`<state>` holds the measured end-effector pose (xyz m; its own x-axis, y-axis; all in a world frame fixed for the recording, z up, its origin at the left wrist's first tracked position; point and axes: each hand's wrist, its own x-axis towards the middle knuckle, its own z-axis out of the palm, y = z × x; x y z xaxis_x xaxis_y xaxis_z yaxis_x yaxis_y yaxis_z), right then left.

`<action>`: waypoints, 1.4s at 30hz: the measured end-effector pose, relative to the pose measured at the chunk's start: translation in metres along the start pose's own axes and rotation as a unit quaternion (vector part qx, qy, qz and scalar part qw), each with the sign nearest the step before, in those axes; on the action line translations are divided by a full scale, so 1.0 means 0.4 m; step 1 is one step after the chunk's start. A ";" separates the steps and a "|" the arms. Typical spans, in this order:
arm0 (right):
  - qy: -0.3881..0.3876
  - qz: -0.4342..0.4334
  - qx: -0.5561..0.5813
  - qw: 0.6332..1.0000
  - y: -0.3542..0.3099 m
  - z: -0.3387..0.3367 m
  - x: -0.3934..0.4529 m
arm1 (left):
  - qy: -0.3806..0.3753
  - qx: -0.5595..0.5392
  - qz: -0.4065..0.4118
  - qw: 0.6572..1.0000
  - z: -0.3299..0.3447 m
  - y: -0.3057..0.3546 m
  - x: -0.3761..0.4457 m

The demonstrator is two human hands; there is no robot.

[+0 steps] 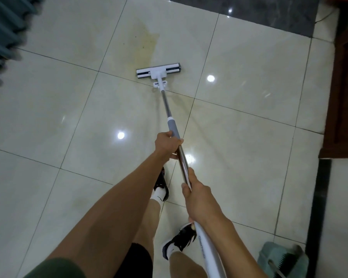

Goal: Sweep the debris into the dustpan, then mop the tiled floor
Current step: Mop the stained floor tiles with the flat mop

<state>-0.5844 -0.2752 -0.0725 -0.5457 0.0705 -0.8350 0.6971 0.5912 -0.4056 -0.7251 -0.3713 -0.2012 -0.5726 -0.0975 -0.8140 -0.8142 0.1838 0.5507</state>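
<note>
Mopping is under way: the left hand (169,144) and right hand (197,194) are both grasping the steel-poled white sponge mop (159,72), fingers wrapped round it. Its head is resting at twelve o'clock below a yellowish stain (147,43) on the glossy cream tiled floor (48,117). The teal dustpan (281,259) is sitting at five o'clock. Next, pushing forward over the stain seems due.

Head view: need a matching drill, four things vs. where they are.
Things:
1. white sponge mop head
2. yellowish stain on the tile
3. teal plastic dustpan
4. left hand

Places:
A. bottom right corner
B. on the mop pole's grey sleeve
C. just beyond the mop head
D. mid-floor, at a grout line

Pairs: 1-D, 2-C, 3-A, 4-B
</note>
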 end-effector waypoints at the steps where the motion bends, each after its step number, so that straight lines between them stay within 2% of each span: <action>1: -0.001 0.000 0.007 1.000 -0.037 -0.008 0.025 | 0.002 0.001 0.001 1.000 -0.015 0.033 0.027; 13: -0.001 0.014 0.028 1.000 -0.480 -0.123 0.284 | 0.013 0.009 -0.009 1.000 -0.195 0.428 0.315; 22: -0.024 0.017 0.063 0.998 -0.641 -0.254 0.366 | 0.016 0.011 -0.011 1.000 -0.211 0.626 0.380; 33: -0.016 -0.015 0.030 0.999 -0.798 -0.391 0.493 | 0.035 -0.001 0.010 0.999 -0.217 0.822 0.498; 42: -0.009 -0.010 0.047 0.999 -1.104 -0.408 0.698 | 0.017 -0.020 0.009 1.000 -0.385 1.048 0.752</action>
<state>-1.1205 -0.3854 -0.0659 -0.5520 0.0436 -0.8327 0.7272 0.5138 -0.4552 -1.2535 -0.4742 -0.1866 -0.5893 -0.1280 -0.7977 -0.8067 0.1465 0.5725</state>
